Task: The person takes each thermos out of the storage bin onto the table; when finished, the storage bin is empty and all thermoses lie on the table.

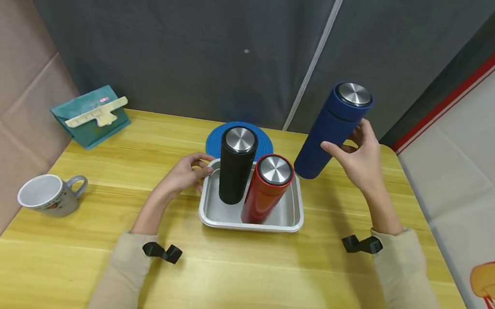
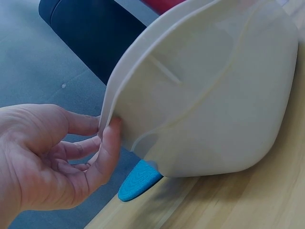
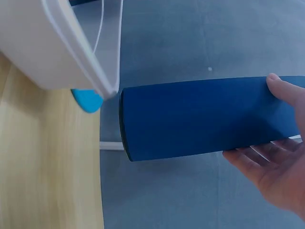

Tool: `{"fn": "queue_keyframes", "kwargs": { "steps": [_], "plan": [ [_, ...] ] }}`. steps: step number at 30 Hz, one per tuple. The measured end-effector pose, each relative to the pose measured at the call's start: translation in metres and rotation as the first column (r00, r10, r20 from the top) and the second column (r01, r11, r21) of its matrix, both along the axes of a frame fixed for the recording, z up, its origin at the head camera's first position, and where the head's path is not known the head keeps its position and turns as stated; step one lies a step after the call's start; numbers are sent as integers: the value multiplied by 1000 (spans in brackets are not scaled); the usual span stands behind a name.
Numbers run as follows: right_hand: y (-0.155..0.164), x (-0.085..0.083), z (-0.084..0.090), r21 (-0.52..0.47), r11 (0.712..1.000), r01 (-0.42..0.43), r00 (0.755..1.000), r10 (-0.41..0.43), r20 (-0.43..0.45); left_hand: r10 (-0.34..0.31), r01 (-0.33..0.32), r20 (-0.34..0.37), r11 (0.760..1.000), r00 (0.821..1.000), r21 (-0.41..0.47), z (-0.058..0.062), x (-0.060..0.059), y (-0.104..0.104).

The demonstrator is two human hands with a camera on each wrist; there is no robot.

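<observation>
**Blue flask held off the tray**

The blue flask (image 1: pixel 333 131) is gripped aloft in the right hand (image 1: pixel 360 158), beside the tray (image 1: pixel 251 220) holding black (image 1: pixel 235 172) and red (image 1: pixel 267 189) flasks. Left hand (image 1: pixel 183 173) fingers pinch the tray's rim.

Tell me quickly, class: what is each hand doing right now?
Left hand: pinches the rim of the metal tray.
Right hand: grips the blue flask, lifted off the table beside the tray.
</observation>
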State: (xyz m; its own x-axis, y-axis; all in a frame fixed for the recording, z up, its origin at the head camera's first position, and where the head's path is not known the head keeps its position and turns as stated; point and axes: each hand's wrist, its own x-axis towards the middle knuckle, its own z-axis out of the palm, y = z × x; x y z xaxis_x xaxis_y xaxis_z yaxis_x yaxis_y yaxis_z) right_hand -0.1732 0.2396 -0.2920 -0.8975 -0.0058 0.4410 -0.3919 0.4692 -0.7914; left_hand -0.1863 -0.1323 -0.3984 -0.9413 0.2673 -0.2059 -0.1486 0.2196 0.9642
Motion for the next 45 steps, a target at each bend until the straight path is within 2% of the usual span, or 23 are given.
{"fn": "queue_keyframes", "kwargs": {
  "steps": [11, 21, 31, 40, 45],
  "plan": [
    [9, -8, -17, 74, 995, 73, 993, -80, 87, 3, -3, 5, 1000, 1000, -5, -1, 1, -1],
    [12, -17, -38, 82, 993, 89, 985, -100, 140, 7, -7, 11, 1000, 1000, 15, 0, 0, -1],
    [0, -16, -38, 78, 994, 82, 973, -97, 210, -5, 5, 7, 1000, 1000, 12, 1, 0, -3],
    [10, -25, -62, 78, 995, 69, 979, -83, 185, 3, -4, 26, 999, 1000, 47, -1, -2, -2],
    [-6, -9, -41, 72, 995, 63, 974, -77, 214, 1, -2, 27, 999, 1000, 44, -1, 0, -2]
  ]
}}
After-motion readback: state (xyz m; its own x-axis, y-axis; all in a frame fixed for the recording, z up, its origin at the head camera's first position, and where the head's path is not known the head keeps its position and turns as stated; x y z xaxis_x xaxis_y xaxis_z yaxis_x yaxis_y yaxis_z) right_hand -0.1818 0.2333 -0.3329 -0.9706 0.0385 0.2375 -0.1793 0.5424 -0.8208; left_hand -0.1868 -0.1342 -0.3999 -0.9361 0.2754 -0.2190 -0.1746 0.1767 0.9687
